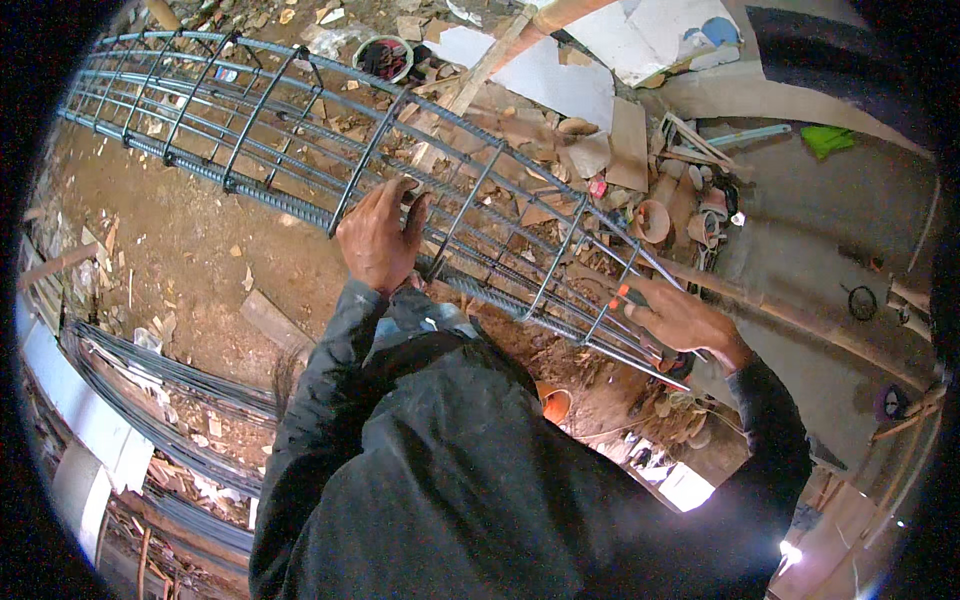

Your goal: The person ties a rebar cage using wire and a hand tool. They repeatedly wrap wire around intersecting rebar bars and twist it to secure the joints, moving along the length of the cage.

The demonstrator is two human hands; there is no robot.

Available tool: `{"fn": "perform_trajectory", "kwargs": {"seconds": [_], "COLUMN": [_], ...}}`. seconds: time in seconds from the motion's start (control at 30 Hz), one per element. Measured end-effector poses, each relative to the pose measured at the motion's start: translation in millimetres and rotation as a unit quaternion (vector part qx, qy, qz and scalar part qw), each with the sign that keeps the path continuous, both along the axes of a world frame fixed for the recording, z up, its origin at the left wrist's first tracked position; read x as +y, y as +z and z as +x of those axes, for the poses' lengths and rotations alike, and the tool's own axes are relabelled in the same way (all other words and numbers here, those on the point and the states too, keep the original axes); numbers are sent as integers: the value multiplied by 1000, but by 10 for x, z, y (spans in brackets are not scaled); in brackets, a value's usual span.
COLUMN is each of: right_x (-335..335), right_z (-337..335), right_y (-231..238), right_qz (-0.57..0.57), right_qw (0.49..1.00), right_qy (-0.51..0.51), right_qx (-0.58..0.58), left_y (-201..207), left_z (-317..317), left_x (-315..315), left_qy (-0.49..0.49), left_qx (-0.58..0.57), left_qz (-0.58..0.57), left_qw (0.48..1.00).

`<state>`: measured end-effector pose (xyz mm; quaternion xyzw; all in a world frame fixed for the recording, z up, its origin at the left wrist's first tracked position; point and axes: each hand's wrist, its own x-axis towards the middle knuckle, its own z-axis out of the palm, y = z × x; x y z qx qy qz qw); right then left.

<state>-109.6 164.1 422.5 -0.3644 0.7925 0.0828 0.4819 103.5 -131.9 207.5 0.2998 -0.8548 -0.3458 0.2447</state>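
A long rebar cage (440, 278) of ribbed steel bars and square stirrups stretches from the upper left to the lower right in front of me. My left hand (382, 236) is at the middle of its near side, the fingers curled in over the bars beside a stirrup. Whatever lies between those fingertips is too small to make out. Near the cage's right end, my right hand (682, 318) is closed around an orange-handled hand tool (622, 297). My palm and fingers hide the rest of the tool.
Bundles of long steel rods (180, 365) lie at the lower left. An orange bucket (553, 401) stands beneath the cage's near side. Beyond the cage are a basin (384, 60), white boards (560, 80), a wooden pole (510, 50), scattered rubble and a green cloth (826, 140).
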Motion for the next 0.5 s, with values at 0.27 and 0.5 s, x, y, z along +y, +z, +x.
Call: {"fn": "perform_trajectory", "kwargs": {"seconds": [0.27,0.5], "right_x": [91,125], "right_z": [-164,170], "right_y": [32,114], "right_qz": [185,-32], "right_qw": [920,937], "right_qy": [-292,238], "right_qx": [-185,253], "left_y": [1,-52], "left_z": [-1,-28], "left_x": [-80,-73], "left_qy": [-16,-4], "left_qx": [8,-2], "left_qz": [-1,0], "left_qw": [1000,1000]}}
